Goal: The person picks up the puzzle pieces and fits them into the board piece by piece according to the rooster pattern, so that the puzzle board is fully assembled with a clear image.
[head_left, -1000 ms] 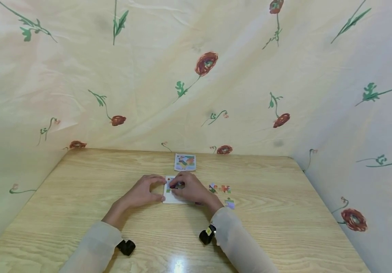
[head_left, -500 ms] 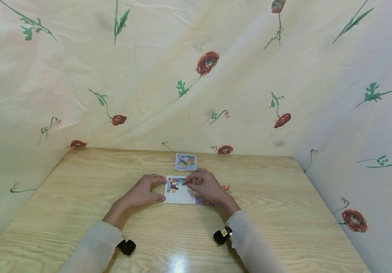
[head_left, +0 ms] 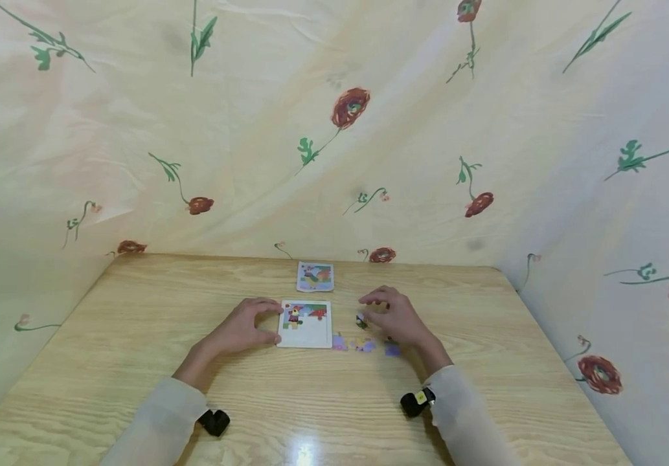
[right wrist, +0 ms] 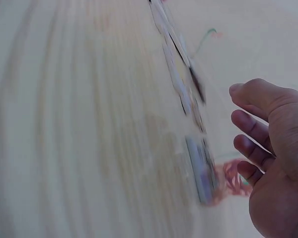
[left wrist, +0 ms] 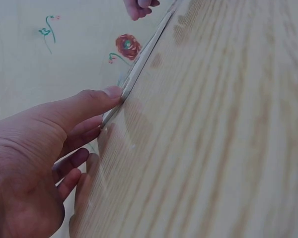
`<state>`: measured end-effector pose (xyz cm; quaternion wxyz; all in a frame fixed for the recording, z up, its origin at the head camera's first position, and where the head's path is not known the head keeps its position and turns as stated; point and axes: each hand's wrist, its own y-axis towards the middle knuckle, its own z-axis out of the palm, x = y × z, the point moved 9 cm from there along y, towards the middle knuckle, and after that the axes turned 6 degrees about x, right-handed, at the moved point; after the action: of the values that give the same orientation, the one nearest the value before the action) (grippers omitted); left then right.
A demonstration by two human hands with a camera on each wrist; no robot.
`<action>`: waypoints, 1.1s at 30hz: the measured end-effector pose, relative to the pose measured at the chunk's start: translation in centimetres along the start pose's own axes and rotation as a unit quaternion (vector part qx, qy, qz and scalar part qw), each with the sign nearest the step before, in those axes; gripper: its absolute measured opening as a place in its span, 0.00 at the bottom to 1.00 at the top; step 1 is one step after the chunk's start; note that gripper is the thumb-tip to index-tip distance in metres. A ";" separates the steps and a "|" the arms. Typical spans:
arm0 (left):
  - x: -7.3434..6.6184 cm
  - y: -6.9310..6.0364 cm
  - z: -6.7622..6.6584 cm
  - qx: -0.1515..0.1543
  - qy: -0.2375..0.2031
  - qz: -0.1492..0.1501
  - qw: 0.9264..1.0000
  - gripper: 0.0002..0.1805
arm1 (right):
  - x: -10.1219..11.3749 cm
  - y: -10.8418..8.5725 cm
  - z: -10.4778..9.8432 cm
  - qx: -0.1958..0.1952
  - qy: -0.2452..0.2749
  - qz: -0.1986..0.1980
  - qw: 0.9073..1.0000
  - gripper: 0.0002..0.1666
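A white puzzle board [head_left: 313, 335] lies flat on the table in the head view, with joined pieces along its top and upper left. The rest of its inside is bare white. My left hand [head_left: 247, 327] holds the board's left edge, thumb at the lower corner and fingers at the upper. In the left wrist view the thumb of my left hand [left wrist: 54, 129] rests on the board's thin edge. My right hand [head_left: 395, 318] hovers just over a dark puzzle piece [head_left: 361, 321], fingers loosely bent. Nothing shows between the fingers of my right hand [right wrist: 273, 134] in the right wrist view.
Loose puzzle pieces lie right of the board, among them a purple piece [head_left: 339, 343], a yellow and purple piece [head_left: 364, 345] and a lilac piece [head_left: 392, 350]. A picture card [head_left: 315, 277] lies behind the board. Flowered cloth [head_left: 252, 129] hangs behind the wooden table [head_left: 153, 304].
My right hand has set a red and green puzzle piece into the board's upper right and moved right, over the loose pieces. My left hand has stayed at the board's edge.
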<state>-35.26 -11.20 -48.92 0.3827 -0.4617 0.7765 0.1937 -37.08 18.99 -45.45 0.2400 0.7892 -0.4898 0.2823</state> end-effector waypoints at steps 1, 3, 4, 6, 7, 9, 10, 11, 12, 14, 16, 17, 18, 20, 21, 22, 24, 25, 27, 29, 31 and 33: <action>-0.1 0.0 0.0 0.001 0.001 0.001 1.000 0.32 | -0.3 -0.2 -0.2 -0.003 -0.001 0.006 1.000 0.13; -0.2 -0.1 0.0 0.001 0.001 0.001 1.000 0.32 | -0.8 -0.5 -0.5 -0.004 -0.004 0.012 1.000 0.13; -0.2 -0.1 0.0 0.001 0.001 0.000 1.000 0.32 | -0.9 -0.6 -0.6 -0.004 -0.007 0.013 1.000 0.13; -0.2 -0.2 -0.1 0.001 0.002 -0.001 1.000 0.32 | -1.0 -0.8 -0.7 -0.003 -0.010 0.010 1.000 0.13; -0.2 -0.2 -0.1 0.001 0.003 -0.001 1.000 0.32 | -1.0 -1.0 -0.7 -0.002 -0.010 0.009 1.000 0.12; -0.3 -0.3 -0.1 0.002 0.004 -0.001 1.000 0.32 | -1.2 -1.2 -0.7 0.001 -0.008 0.011 1.000 0.12; -0.3 -0.3 0.0 0.002 0.004 0.000 1.000 0.32 | -1.3 -1.2 -0.7 0.003 -0.005 0.011 1.000 0.12; -0.4 -0.3 -0.1 0.002 0.004 0.001 1.000 0.32 | -1.4 -1.3 -0.6 0.006 -0.002 0.011 1.000 0.12; -0.4 -0.2 -0.1 0.002 0.004 0.001 1.000 0.32 | -1.4 -1.3 -0.5 0.009 0.000 0.010 1.000 0.12; -0.4 -0.2 -0.1 0.002 0.004 0.002 1.000 0.32 | -1.6 -1.3 -0.3 0.017 0.000 0.007 1.000 0.11; -0.4 -0.2 -0.1 0.002 0.005 0.003 1.000 0.31 | -1.7 -1.3 -0.1 0.023 -0.001 0.002 1.000 0.12; -0.4 -0.2 -0.1 0.002 0.005 0.003 1.000 0.31 | -1.8 -1.3 0.0 0.025 -0.002 0.000 1.000 0.11; -0.4 -0.2 -0.1 0.002 0.005 0.004 1.000 0.31 | -1.9 -1.3 0.1 0.027 -0.005 -0.001 1.000 0.11; -0.4 -0.1 -0.1 0.003 0.006 0.006 1.000 0.31 | -2.0 -1.3 0.2 0.029 -0.009 -0.005 1.000 0.10; -0.4 -0.1 -0.1 0.003 0.006 0.007 1.000 0.31 | -2.1 -1.3 0.2 0.031 -0.009 -0.006 0.999 0.10; -0.4 -0.1 -0.1 0.003 0.005 0.008 1.000 0.31 | -2.1 -1.3 0.2 0.032 -0.010 -0.008 0.999 0.09; -0.4 -0.1 -0.1 0.003 0.005 0.011 1.000 0.32 | -2.2 -1.3 0.3 0.035 -0.013 -0.013 0.999 0.10; -0.4 -0.1 -0.1 0.003 0.005 0.011 1.000 0.32 | -2.1 -1.3 0.3 0.035 -0.014 -0.017 0.999 0.10; -0.4 -0.1 0.0 0.003 0.005 0.011 1.000 0.32 | -2.1 -1.2 0.4 0.036 -0.016 -0.020 0.999 0.10; -0.3 0.0 -0.1 0.003 0.006 0.011 1.000 0.31 | -2.1 -1.2 0.4 0.036 -0.020 -0.023 0.999 0.11; -0.3 0.0 0.0 0.003 0.008 0.009 1.000 0.31 | -2.0 -1.2 0.4 0.036 -0.020 -0.027 0.999 0.11; -0.2 0.0 0.0 0.003 0.007 0.008 1.000 0.31 | -2.0 -1.1 0.4 0.035 -0.020 -0.028 0.999 0.10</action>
<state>-35.23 -11.13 -48.76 0.3769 -0.4562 0.7831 0.1913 -36.66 20.45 -47.19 0.2098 0.8159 -0.4623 0.2767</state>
